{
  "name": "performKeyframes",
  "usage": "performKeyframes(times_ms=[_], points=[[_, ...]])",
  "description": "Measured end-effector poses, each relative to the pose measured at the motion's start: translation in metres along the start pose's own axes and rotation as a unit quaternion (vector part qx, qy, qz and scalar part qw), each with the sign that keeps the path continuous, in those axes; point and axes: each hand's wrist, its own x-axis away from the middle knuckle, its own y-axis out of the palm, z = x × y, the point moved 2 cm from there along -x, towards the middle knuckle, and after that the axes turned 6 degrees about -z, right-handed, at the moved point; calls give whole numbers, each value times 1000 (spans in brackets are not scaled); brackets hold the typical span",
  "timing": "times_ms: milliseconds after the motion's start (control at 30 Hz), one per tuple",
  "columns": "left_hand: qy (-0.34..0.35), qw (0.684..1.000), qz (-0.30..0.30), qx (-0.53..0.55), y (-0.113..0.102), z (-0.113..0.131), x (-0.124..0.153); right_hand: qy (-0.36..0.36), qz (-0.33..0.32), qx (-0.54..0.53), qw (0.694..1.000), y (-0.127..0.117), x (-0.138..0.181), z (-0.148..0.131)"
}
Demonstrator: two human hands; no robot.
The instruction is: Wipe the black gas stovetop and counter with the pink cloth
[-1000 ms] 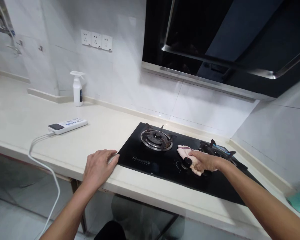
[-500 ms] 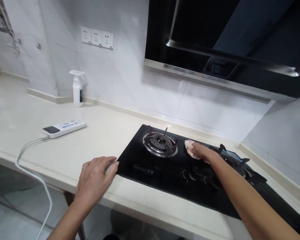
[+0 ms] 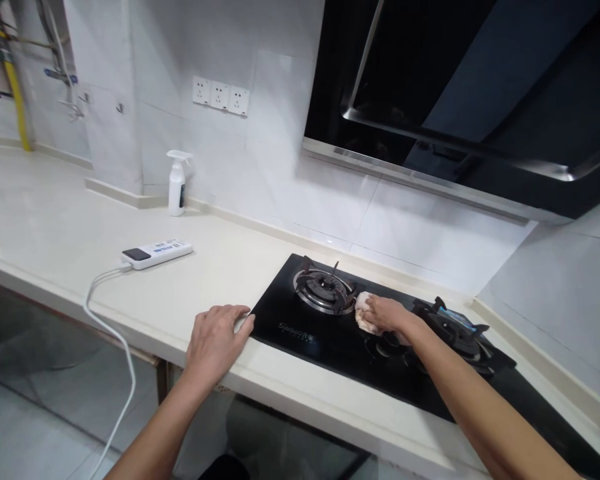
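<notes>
A black glass gas hob (image 3: 330, 343) is set into the pale countertop (image 3: 220, 273). My right hand (image 3: 386, 313) presses a pale crumpled cloth (image 3: 364, 308) onto the glass between the left burner (image 3: 324, 291) and the right burner (image 3: 453, 327), fingers closed over the cloth. My left hand (image 3: 217, 339) lies flat on the countertop at the hob's front left corner, fingers stretched out, holding nothing. The control knobs (image 3: 387, 347) sit just under my right forearm.
A white spray bottle (image 3: 177, 183) stands against the wall at the left. A white power strip (image 3: 156, 254) with its cord (image 3: 115, 360) lies on the counter. A black range hood (image 3: 460, 100) hangs above the hob. Wall sockets (image 3: 220, 95) sit over the counter.
My right hand slid the cloth from near the knobs back toward the wall, then left beside the left burner. My left hand stayed put. The camera view shifted.
</notes>
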Motion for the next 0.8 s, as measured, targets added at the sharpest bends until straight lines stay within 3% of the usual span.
performKeyframes(times_ms=[300, 600, 700, 800], points=[[14, 999, -15, -31, 0, 1, 0, -91, 62, 20, 994, -7, 48, -76], [15, 999, -24, -39, -3, 2, 0, -186, 174, -65, 965, 8, 104, -155], [15, 998, -28, -46, -4, 3, -1, -175, 209, -113, 956, 19, 117, -162], [18, 998, -32, -48, -5, 3, -2, -160, 232, -158, 946, 33, 131, -150]])
